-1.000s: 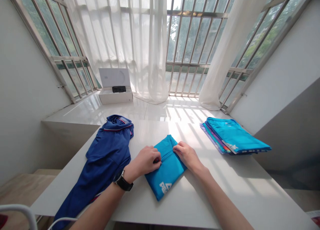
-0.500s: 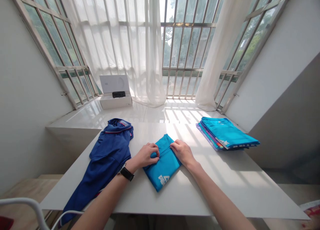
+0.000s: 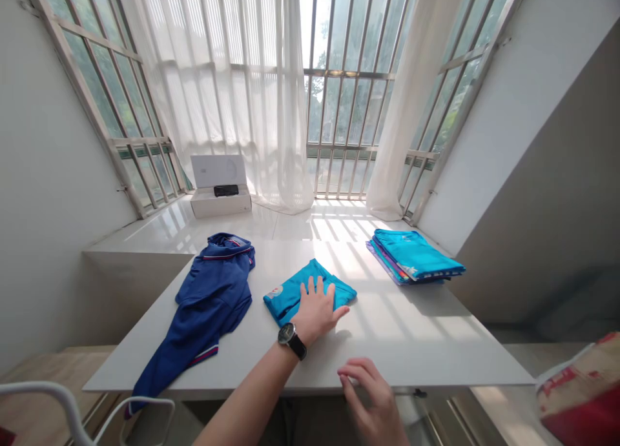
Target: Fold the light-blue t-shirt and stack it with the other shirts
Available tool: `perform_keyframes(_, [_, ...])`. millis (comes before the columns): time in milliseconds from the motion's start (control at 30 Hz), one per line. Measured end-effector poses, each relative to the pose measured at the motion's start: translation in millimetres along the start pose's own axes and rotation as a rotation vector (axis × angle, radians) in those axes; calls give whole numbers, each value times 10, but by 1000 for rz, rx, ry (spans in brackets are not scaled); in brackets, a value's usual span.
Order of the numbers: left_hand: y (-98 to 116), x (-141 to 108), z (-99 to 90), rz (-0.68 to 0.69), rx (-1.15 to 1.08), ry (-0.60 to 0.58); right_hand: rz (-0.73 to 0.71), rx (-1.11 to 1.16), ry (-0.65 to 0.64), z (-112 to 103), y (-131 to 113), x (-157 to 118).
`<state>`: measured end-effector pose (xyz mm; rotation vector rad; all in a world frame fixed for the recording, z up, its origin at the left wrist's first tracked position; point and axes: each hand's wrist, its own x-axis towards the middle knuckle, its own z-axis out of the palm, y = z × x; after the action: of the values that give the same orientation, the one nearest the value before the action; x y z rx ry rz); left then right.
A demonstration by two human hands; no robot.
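A folded turquoise garment [image 3: 289, 286] lies on the white table in front of me, a pale print showing near its left corner. My left hand [image 3: 316, 312] rests flat on it with spread fingers, covering its middle and near side; a black-strapped watch [image 3: 292, 341] is on that wrist. Near the table's front edge, my right hand [image 3: 372, 397] is away from the cloth. Its fingers are loosely bent and apart, with nothing seen in them. To the left, a dark blue collared shirt [image 3: 213, 297] lies lengthwise, its lower end hanging over the front edge.
On the table's right side sits a stack of folded clothes [image 3: 416, 255], turquoise on top. An open white box [image 3: 220, 204] with a black item stands on the window ledge at back left. A white curved frame [image 3: 58, 391] is at lower left, a red-and-tan bag [image 3: 576, 388] at lower right.
The turquoise garment has been turned, its print now at the left. My left hand has flattened onto it. My right hand has let go and drawn back to the front edge.
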<state>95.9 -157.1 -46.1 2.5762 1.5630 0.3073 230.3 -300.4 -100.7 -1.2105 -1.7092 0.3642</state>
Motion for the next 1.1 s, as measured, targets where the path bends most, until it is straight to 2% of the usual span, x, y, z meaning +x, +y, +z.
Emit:
perform_keyframes(67, [67, 49, 77, -33, 22, -27, -9, 14, 8, 4, 13, -210])
perform_keyframes(133, [91, 31, 107, -22, 55, -21, 23, 3, 49, -68, 40, -259])
perform_keyframes(267, [31, -203, 23, 113, 62, -66, 69, -56, 161, -344, 61, -53])
perform_keyframes(400, [-112, -613, -126, 291, 26, -177, 49, -81, 206, -509, 49, 134])
perform_keyframes(567, [-214, -1085, -194, 374, -63, -119, 53, -40, 198, -387, 36, 18])
perform_keyframes(700, [-213, -1191, -190, 379, -116, -94, 48, -14, 165, -273, 32, -68])
perform_keyframes(833, [-310, -1127, -260, 398, -135, -22, 0, -45, 108, -336, -1, 136])
perform_keyframes(900, [-442, -1078, -312, 339, -136, 47, -22, -60, 34, -383, -46, 322])
perform_keyframes(1000, [-688, -1020, -344, 231, -123, 107, -24, -106, -171, -364, -136, 615])
perform_keyframes(1100, [-863, -1005, -298, 182, -88, 118, -25, -239, -408, -224, -201, 856])
